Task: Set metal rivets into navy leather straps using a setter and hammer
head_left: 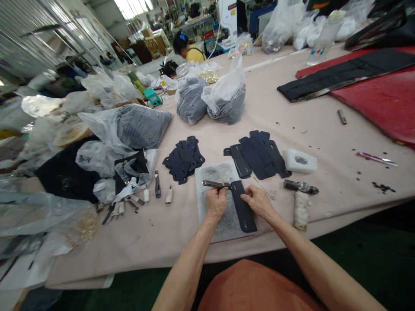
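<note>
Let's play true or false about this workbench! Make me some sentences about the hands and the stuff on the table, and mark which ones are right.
1. The left hand holds a metal tool. True.
2. The hammer lies to the left of the speckled board. False: it lies to the right of it.
3. The right hand touches a long dark strip. True.
4. The pink pen is in the right hand. False: it lies on the table, over on the right side.
5. The white block has a dark patch on it. True.
</note>
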The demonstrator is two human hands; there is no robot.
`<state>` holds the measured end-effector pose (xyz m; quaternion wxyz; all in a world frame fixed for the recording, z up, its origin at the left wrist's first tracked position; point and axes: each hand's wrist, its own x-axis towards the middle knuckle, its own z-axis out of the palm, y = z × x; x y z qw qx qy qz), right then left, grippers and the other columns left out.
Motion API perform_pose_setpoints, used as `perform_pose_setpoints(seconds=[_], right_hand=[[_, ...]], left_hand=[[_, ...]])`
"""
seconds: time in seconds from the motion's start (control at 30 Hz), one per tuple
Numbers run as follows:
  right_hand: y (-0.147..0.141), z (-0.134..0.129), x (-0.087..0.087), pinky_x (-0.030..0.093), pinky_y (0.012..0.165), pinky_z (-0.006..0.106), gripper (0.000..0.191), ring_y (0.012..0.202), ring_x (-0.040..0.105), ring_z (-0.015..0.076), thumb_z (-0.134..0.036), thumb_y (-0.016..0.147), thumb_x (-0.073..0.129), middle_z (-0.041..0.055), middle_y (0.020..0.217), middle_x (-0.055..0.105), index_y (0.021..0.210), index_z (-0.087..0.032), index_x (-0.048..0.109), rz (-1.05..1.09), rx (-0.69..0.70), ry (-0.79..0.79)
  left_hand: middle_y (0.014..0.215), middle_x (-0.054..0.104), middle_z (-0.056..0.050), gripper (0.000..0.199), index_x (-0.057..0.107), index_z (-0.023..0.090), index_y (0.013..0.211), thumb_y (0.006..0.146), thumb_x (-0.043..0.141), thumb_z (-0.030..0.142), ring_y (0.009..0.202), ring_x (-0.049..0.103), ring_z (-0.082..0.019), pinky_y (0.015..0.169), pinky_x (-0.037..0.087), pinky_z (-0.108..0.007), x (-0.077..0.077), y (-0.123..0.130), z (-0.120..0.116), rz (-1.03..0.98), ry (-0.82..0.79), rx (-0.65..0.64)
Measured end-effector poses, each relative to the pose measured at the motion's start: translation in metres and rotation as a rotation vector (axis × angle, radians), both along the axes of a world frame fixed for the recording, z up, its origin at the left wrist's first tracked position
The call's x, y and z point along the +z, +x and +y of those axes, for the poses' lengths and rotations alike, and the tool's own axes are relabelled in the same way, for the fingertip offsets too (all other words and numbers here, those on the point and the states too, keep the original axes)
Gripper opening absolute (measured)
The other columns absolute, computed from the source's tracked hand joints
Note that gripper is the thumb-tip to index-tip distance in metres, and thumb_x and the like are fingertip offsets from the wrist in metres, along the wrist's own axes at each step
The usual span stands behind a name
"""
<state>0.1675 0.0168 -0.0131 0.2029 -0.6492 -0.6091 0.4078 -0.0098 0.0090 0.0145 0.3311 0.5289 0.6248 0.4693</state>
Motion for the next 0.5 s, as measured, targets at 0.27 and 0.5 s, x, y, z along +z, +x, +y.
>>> perform_pose_setpoints(seconds=[0.27,0.5], right_hand=[[0.0,0.004,0.002,0.034,0.06,0.026,0.013,0.065,0.054,0.0155,-0.032,0.077,0.06,0.0006,0.069,0.061,0.073,-0.02,0.058,-0.031,0.024,-0.016],[0.003,-0.018,0.024,0.044,0.076,0.034,0.048,0.085,0.063,0.0252,-0.029,0.089,0.053,0.011,0.093,0.068,0.135,-0.015,0.049,-0.264,0.114,0.069]], left_hand=[[0.089,0.075,-0.005,0.016,0.071,0.019,0.089,0.082,0.059,0.024,0.087,0.07,-0.021,0.081,0.055,-0.032,-0.006,0.007,0.005,0.002,-0.005,-0.027],[0.096,0.075,-0.008,0.022,0.073,0.015,0.093,0.083,0.058,0.028,0.094,0.07,-0.022,0.087,0.054,-0.033,-0.016,-0.012,0.002,0.003,-0.001,0.156]])
